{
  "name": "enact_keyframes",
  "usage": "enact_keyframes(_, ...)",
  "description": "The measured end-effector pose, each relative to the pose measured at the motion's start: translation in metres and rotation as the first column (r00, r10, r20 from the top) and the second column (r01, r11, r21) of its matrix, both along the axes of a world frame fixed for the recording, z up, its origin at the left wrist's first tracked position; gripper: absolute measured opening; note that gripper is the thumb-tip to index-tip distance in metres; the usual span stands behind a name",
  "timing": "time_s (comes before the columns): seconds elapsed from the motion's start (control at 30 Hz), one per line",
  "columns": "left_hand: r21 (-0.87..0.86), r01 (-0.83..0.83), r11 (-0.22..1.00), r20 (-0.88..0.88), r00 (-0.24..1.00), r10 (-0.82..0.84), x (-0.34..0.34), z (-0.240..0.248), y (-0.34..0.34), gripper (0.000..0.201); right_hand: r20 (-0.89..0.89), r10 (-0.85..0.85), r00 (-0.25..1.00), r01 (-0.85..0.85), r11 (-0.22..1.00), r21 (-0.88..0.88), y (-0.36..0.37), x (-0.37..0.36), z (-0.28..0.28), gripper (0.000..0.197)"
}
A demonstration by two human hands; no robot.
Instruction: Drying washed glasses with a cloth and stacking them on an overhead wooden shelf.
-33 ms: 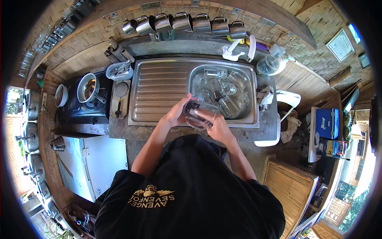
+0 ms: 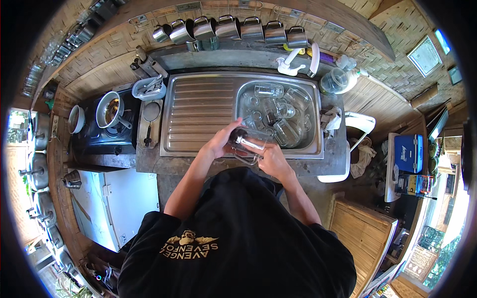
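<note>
Just in front of the sink's near edge, I hold a clear glass mug lying on its side between both hands. My left hand is curled around its left end, where a dark patch shows through the glass. At its right end my right hand is closed on the mug, its fingertips partly hidden. The mug's handle loop points toward my body. Beyond it, several glass mugs and glasses lie jumbled in the steel sink basin.
Left of the basin is a ribbed drainboard. A white faucet stands behind the basin, below hanging metal mugs. A crumpled cloth lies to the right. Farther left are a cutlery tub, strainer and stove with a pan.
The glass mug has turned slightly in my hands, so its handle now shows more clearly on the near side. My right hand has shifted a little; my left stays in place.
</note>
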State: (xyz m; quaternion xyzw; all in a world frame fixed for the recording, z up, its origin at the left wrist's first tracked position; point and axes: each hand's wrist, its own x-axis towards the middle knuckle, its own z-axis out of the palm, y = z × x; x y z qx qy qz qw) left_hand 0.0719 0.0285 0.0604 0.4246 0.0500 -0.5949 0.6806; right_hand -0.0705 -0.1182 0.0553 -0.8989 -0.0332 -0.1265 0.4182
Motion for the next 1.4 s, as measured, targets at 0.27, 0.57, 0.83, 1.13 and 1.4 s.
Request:
enact_keyframes(0.27,0.213,-0.305,0.928,0.725,0.686,0.060,-0.001,-0.066,-0.004,0.036,-0.280,0.238,0.930,-0.119,0.915,0.385,-0.004,0.011,-0.002,0.075)
enact_keyframes(0.57,-0.154,-0.125,0.980,0.961,0.211,0.178,0.010,-0.042,0.000,0.040,-0.443,0.310,0.841,0.365,0.281,0.888,-0.009,0.014,-0.010,0.057)
enact_keyframes(0.83,0.102,0.094,0.990,0.064,0.993,-0.100,0.022,-0.027,-0.002,0.050,-0.277,0.103,0.955,-0.152,0.975,-0.164,-0.011,0.023,0.004,0.059)
enact_keyframes(1.13,-0.140,-0.152,0.978,0.990,-0.010,0.140,0.019,-0.055,-0.004,0.033,-0.454,0.281,0.845,0.486,-0.050,0.873,0.008,0.015,-0.032,0.047)
enact_keyframes(1.4,0.220,-0.238,0.946,0.373,0.917,0.144,0.010,-0.049,0.002,0.032,-0.605,-0.034,0.796,0.349,0.842,0.412,0.015,0.025,0.014,0.042)
